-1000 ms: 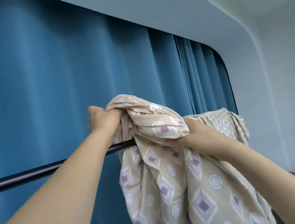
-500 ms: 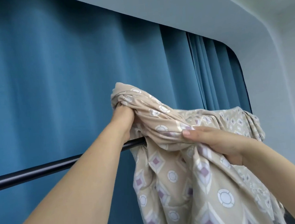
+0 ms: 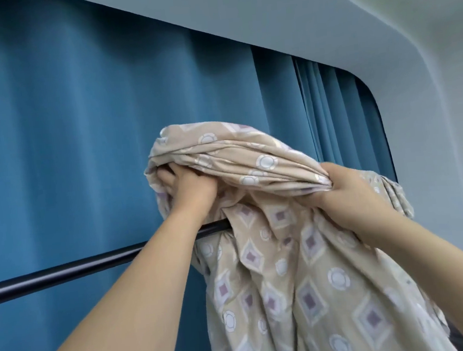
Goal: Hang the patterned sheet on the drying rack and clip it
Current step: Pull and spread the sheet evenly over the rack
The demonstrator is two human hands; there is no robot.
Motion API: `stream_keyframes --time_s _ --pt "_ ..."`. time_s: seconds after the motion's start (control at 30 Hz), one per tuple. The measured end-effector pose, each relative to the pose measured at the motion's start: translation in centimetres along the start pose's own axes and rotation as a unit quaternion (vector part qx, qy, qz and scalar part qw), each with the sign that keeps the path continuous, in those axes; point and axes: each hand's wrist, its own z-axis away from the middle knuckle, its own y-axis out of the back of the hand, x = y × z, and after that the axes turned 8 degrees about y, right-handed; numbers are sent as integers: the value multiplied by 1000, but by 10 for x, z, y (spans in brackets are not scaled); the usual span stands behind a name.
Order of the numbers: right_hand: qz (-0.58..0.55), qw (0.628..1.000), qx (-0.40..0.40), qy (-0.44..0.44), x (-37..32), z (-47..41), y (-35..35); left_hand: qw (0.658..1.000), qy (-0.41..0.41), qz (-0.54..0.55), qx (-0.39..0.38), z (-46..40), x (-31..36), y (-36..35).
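Since earlier, bunched patterned sheet (image 3: 273,255) rises above rack bar (image 3: 65,273); left hand (image 3: 189,187) and right hand (image 3: 346,193) grip it with curled fingers. Draping step; next, spread it along bar.

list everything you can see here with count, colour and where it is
patterned sheet: one, beige with purple diamonds and white circles, bunched over the rail and hanging down at centre right
rail: one, black, crossing from the left edge to under the sheet
curtain: one, blue, behind the rail
wall: one, pale grey, right and above
left hand: one, gripping the sheet's bunched top
right hand: one, gripping a gathered fold at right
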Motion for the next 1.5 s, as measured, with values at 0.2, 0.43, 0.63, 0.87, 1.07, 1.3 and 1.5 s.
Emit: stream_keyframes --time_s 0.2,0.43,0.63,0.87,1.07,1.3,1.5 --pt "-335 891 -276 -131 0 9 -1 958 102 192 -189 5 8 1" --pt "-325 852 -313 -266 24 14 -8 952 141 218 -163 1 6 -5" --pt "-215 907 -308 -191 21 18 -19 928 173 313 -105 -50 -23 -24" --pt "-154 873 -447 -123 2 19 -21 902 151 404 -33 -2 3 6" --pt "-165 925 -333 -76 -2 10 -27 969 150 196 10 5 2 21" --pt "106 986 -127 33 23 -34 -64 857 -88 -507 -36 21 5 46" --pt "156 972 -157 75 38 -36 -104 902 -274 -333 5 101 -1 73"
